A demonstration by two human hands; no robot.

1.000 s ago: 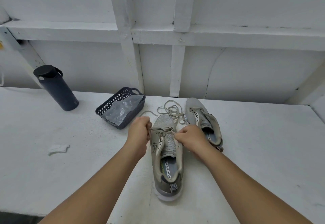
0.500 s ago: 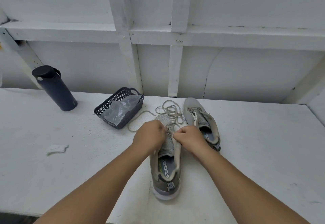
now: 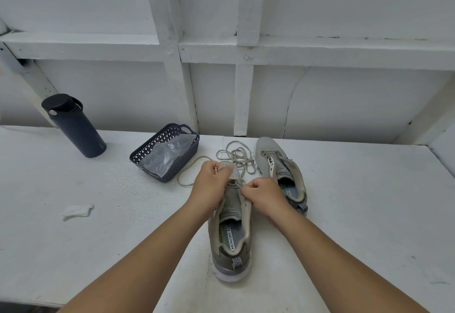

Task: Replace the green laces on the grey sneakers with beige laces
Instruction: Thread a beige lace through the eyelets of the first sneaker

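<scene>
One head cam, wide-angle, looks fwd and down from above the desk. Close range: forearms enter from bottom edge, white wall fills top.

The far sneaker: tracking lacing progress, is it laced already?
No, the far sneaker shows bare eyelets, and loose laces lie beside it.

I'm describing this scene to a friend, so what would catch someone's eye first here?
Both hands, left hand and right hand, meet over the near grey sneaker at centre, pinching its beige lace. Just behind lies a loose lace tangle beside the second sneaker.
</scene>
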